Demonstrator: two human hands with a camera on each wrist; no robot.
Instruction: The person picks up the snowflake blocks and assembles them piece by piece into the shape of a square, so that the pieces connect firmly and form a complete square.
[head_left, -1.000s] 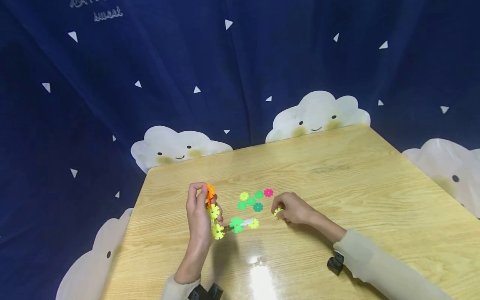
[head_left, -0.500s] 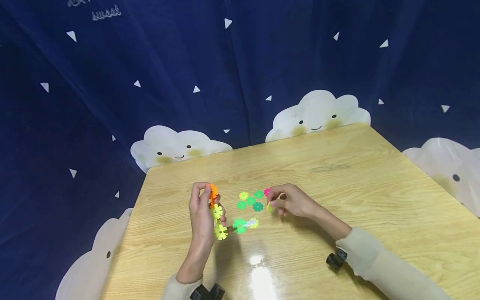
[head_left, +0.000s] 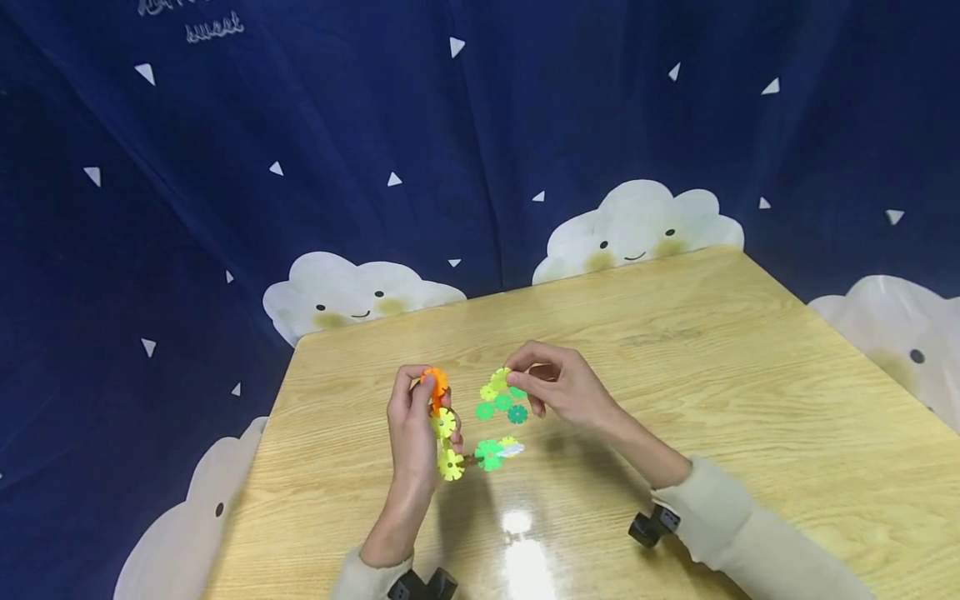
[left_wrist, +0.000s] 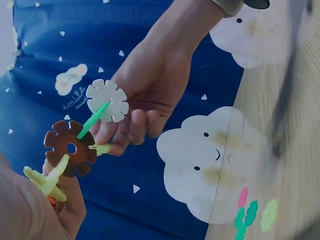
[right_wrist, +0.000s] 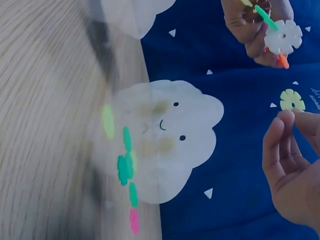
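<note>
My left hand [head_left: 411,429] grips a chain of interlocked snowflake discs by its orange disc [head_left: 435,382]. Below the orange one come two yellow discs [head_left: 444,422], then a brown disc [left_wrist: 71,149], a green disc [head_left: 489,455] and a white disc [left_wrist: 107,100] at the far end. Raised over the table, my right hand [head_left: 566,387] pinches a separate yellow disc [right_wrist: 292,100] between thumb and fingertips. This disc is apart from the chain, to the right of its orange end.
On the wooden table [head_left: 675,333] lie several loose discs: green discs [head_left: 484,411], a teal disc [head_left: 517,414], yellow ones and a pink disc [right_wrist: 134,221], hidden by my right hand in the head view. A blue curtain [head_left: 375,100] with clouds stands behind the table.
My right hand has lifted the yellow disc off the table and carried it left, towards the chain. The left hand has shifted slightly right, still gripping the chain.
</note>
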